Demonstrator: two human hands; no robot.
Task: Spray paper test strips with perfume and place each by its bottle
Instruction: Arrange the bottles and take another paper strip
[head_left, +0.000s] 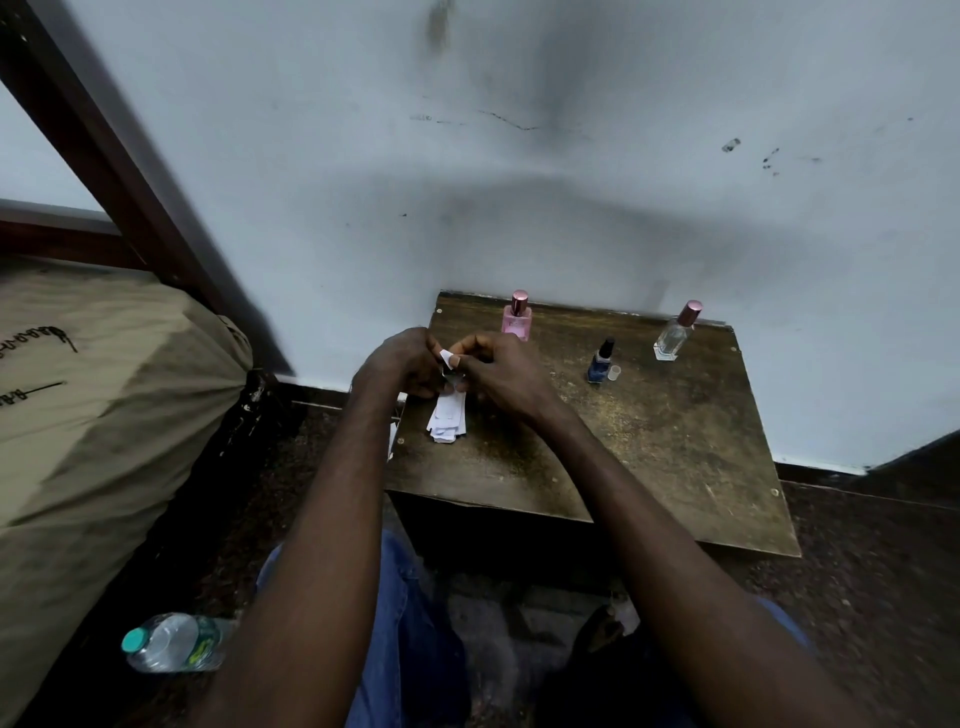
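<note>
Both hands meet above the left part of a small brown wooden table (649, 457). My left hand (400, 364) grips a bundle of white paper test strips (447, 421) that hangs down toward the table. My right hand (493, 369) pinches the top end of one strip. Along the wall stand a pink perfume bottle (517, 317) with a rose cap and a clear bottle (675, 332) with a rose cap. A small dark blue bottle (600, 361) stands between them, nearer to me, with its clear cap (615, 372) lying beside it.
A pale wall rises right behind the table. A big beige sack (104, 405) fills the left side, with a dark wooden frame above it. A plastic water bottle (174, 642) lies on the dark floor at lower left. My jeans-clad knees are below the table.
</note>
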